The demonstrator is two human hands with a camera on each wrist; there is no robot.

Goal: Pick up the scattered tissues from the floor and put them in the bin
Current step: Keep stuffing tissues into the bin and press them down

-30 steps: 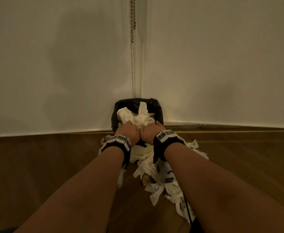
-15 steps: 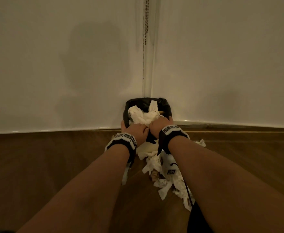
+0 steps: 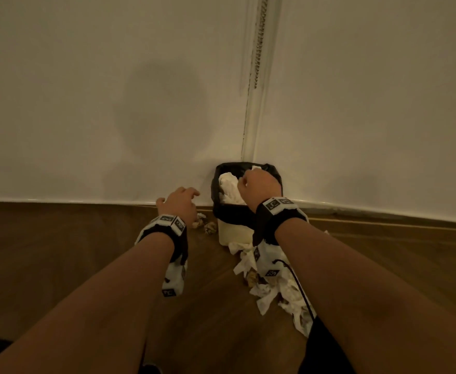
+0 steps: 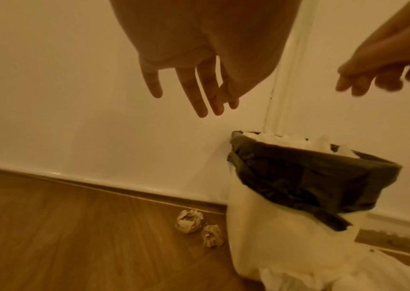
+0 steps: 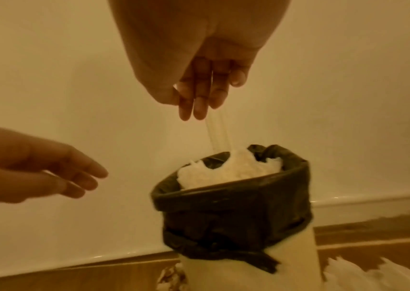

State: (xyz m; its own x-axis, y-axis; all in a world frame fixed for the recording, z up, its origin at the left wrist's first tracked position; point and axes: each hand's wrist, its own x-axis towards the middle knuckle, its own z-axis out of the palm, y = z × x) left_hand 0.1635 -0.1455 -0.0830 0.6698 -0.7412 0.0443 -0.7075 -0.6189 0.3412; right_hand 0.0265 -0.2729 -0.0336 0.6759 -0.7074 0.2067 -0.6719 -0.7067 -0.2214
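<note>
The white bin (image 3: 233, 233) with a black liner (image 4: 306, 177) stands in the wall corner, heaped with white tissues (image 3: 228, 188). My right hand (image 3: 259, 182) hovers over it, and in the right wrist view that right hand (image 5: 206, 106) pinches a thin tissue strip (image 5: 220, 133) that trails down into the heap. My left hand (image 3: 181, 201) is left of the bin, and in the left wrist view it (image 4: 199, 98) is open and empty, fingers pointing down. Below it lie two crumpled balls (image 4: 189, 221) (image 4: 212, 236) on the floor. More torn tissues (image 3: 275, 290) are scattered before the bin.
White walls (image 3: 113, 103) meet behind the bin, with a bead chain (image 3: 259, 41) hanging in the corner. A skirting edge (image 4: 99, 182) runs along the wooden floor (image 3: 59, 252). A black cable (image 3: 299, 290) runs from my right wrist camera over the tissues.
Both hands were together pressing tissues into the bin. My left hand has swung left, away from the bin, and opened. My right hand has lifted above the heap with a strip.
</note>
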